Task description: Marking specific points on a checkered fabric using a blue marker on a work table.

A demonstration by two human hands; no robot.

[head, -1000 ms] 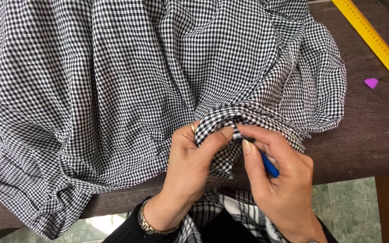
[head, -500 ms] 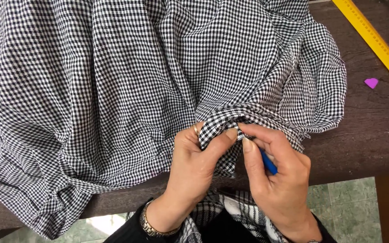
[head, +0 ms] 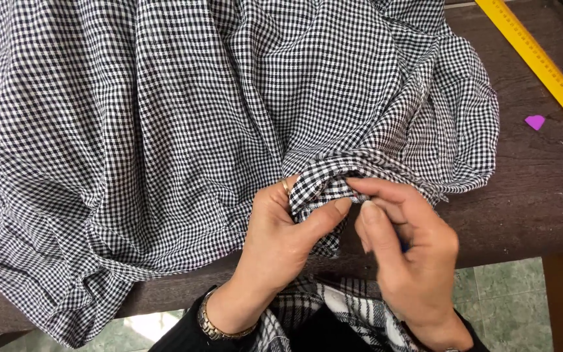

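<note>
1. A large piece of black-and-white gingham fabric (head: 184,130) lies spread in loose folds over most of a dark brown wooden table (head: 529,195), covering it from the left edge to well past the middle.
2. Near the front edge of the table, the cloth is gathered into a small bunched fold (head: 327,186), and both hands meet at this spot.
3. The left hand (head: 281,241) is closed around the bunched fold: the thumb presses across the front of it and the fingers curl behind, so the cloth is pinched firmly between them. A ring shows on one finger, and a metal bracelet (head: 213,322) sits at the wrist.
4. The right hand (head: 405,254) is partly curled, with its fingertips (head: 360,189) touching the top of the same fold just beside the left thumb. The index finger and thumb are drawn close together at the cloth; whether they grip a thread or a small tool there cannot be told. A speck of blue shows in the shadow under the fingers, too small to identify.
5. Part of the fabric hangs over the front edge of the table, towards the person's lap.
6. A yellow measuring ruler (head: 542,65) lies diagonally at the top right corner of the table, well apart from the hands.
7. A small purple piece of tailor's chalk (head: 535,121) rests on bare wood just beside the ruler, to the right of the fabric's edge.
8. Pale green floor tiles (head: 509,300) show below the table.
</note>
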